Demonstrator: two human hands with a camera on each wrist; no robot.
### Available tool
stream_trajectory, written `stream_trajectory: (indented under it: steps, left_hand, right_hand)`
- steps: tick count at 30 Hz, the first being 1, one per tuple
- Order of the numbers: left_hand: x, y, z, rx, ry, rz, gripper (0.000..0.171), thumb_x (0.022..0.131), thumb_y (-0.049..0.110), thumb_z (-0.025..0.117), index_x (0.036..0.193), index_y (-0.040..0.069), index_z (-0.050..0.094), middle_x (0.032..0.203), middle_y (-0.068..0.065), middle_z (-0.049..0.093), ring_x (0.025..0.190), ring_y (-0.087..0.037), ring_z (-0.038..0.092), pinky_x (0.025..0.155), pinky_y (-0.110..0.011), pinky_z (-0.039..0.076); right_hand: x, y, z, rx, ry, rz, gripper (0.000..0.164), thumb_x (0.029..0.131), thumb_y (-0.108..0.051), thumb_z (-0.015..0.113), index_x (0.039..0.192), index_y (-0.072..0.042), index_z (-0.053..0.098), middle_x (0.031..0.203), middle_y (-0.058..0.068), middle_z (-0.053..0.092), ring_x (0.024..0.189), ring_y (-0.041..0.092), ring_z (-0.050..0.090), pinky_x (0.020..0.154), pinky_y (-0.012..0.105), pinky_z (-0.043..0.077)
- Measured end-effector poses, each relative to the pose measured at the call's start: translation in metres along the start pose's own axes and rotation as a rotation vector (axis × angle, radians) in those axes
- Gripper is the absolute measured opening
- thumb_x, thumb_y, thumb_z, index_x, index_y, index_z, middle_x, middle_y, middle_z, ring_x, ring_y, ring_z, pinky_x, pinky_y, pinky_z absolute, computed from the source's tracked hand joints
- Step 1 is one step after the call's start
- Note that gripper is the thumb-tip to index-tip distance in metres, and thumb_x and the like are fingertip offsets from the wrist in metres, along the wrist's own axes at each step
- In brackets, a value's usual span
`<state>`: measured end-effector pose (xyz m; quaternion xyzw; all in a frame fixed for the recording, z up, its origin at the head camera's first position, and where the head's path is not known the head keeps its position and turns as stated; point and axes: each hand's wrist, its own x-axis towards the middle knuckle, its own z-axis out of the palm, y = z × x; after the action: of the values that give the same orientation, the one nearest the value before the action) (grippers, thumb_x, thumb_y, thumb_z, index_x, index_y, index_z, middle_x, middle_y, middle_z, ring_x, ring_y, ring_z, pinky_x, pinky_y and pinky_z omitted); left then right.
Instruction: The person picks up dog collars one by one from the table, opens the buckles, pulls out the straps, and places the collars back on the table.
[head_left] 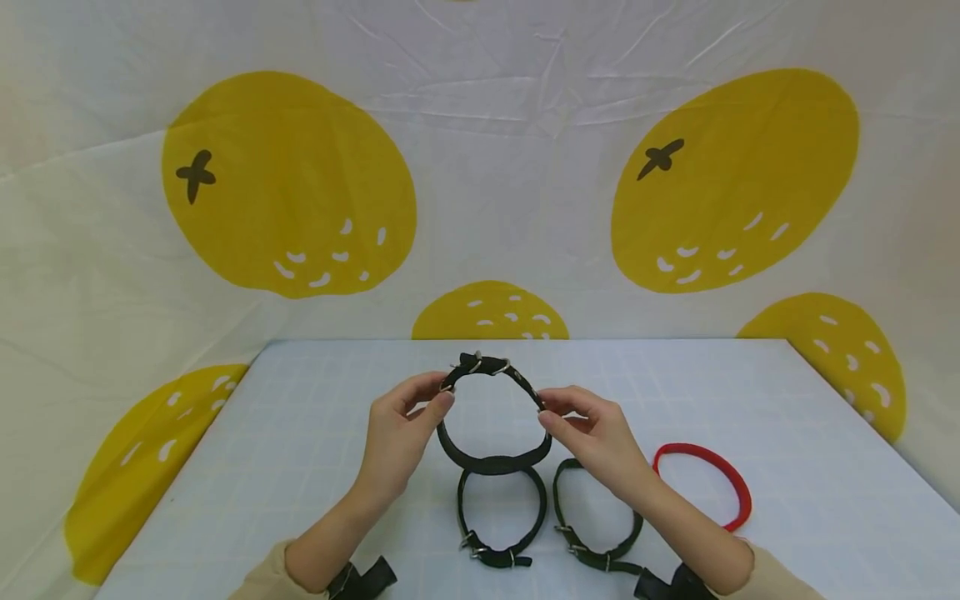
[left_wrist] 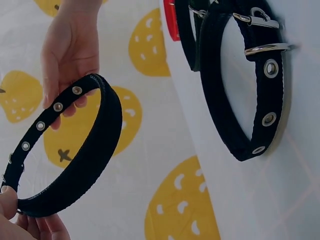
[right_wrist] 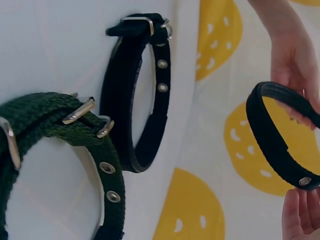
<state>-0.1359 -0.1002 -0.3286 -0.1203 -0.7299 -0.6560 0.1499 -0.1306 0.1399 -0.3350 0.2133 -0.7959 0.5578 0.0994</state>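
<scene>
Both hands hold a black buckled collar [head_left: 491, 465] above the table, one at each side of its loop. In the head view the left hand [head_left: 405, 425] pinches the left side between thumb and fingers, and the right hand [head_left: 592, 429] pinches the right side. The buckle and metal rings are at the top of the loop, the wide band at the bottom. Metal eyelets show along the narrow strap of this collar [left_wrist: 107, 125] in the left wrist view. Below it a second black collar [head_left: 497, 558] stands as a closed loop on the table.
Right of the second black collar is a dark green collar [head_left: 600, 560], partly behind the right forearm. A red collar [head_left: 742, 492] lies farther right. The white table [head_left: 300, 400] ends at a fruit-patterned cloth [head_left: 517, 192]. Black straps [head_left: 367, 579] sit at the wrists.
</scene>
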Motion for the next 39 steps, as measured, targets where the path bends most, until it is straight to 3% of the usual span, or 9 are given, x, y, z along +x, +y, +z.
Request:
stream_trajectory:
  steps: [17, 24, 29, 39]
  left_hand:
    - [-0.001, -0.006, 0.011, -0.017, -0.035, 0.011, 0.023, 0.082, 0.003, 0.069, 0.106, 0.003, 0.067, 0.096, -0.007, 0.066, 0.087, -0.018, 0.061, 0.075, -0.026, 0.054]
    - [0.0, -0.007, 0.008, -0.025, -0.011, -0.005, 0.023, 0.085, 0.004, 0.067, 0.107, 0.002, 0.066, 0.097, -0.009, 0.065, 0.088, -0.018, 0.061, 0.077, -0.026, 0.053]
    - [0.002, -0.009, 0.005, -0.038, 0.03, -0.036, 0.022, 0.087, 0.006, 0.065, 0.108, 0.002, 0.065, 0.098, -0.01, 0.065, 0.09, -0.018, 0.06, 0.078, -0.026, 0.053]
    - [0.006, -0.011, 0.002, -0.037, 0.068, -0.038, 0.022, 0.089, 0.007, 0.062, 0.111, 0.002, 0.064, 0.102, -0.01, 0.065, 0.092, -0.017, 0.06, 0.08, -0.024, 0.052]
  right_hand:
    - [0.03, -0.022, -0.004, -0.13, -0.084, -0.069, 0.023, 0.085, -0.015, 0.07, 0.106, -0.005, 0.068, 0.088, -0.002, 0.066, 0.08, 0.013, 0.058, 0.07, 0.029, 0.053]
    - [0.031, -0.02, -0.007, -0.17, -0.083, -0.072, 0.023, 0.084, -0.016, 0.07, 0.105, -0.007, 0.068, 0.09, -0.002, 0.067, 0.081, 0.013, 0.059, 0.07, 0.028, 0.053]
    - [0.03, -0.017, -0.013, -0.198, -0.069, -0.029, 0.023, 0.085, -0.017, 0.07, 0.106, -0.008, 0.067, 0.09, -0.002, 0.067, 0.083, 0.013, 0.06, 0.072, 0.027, 0.053]
    - [0.031, -0.01, -0.025, -0.155, -0.051, -0.02, 0.026, 0.087, -0.015, 0.066, 0.109, -0.002, 0.064, 0.09, 0.004, 0.067, 0.077, 0.014, 0.064, 0.071, 0.026, 0.054]
